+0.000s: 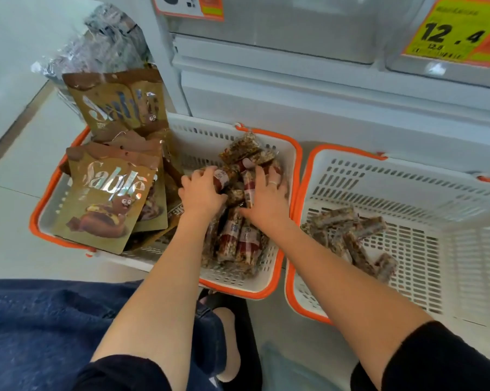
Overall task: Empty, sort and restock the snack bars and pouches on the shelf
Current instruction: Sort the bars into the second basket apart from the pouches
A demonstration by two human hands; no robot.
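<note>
A white basket with an orange rim (269, 292) sits on the floor in front of me. Its left half holds gold "Sablé" pouches (108, 198), some upright. Its right half holds a heap of clear-wrapped snack bars with red labels (238, 238). Both of my hands are in that heap. My left hand (201, 190) curls its fingers round a red-labelled bar at the top of the pile. My right hand (266, 196) lies on the bars with fingers spread and bent over them, a ring on one finger. A second basket (303, 277) on the right holds several loose bars (348, 238).
White empty shelf trays (294, 46) rise behind the baskets, with an orange and yellow price tag "12.4" (452, 32) at upper right. Silvery packets (102, 40) hang beyond the pouches at upper left. My blue-clad knee (40, 328) and black shoe (232, 342) are below.
</note>
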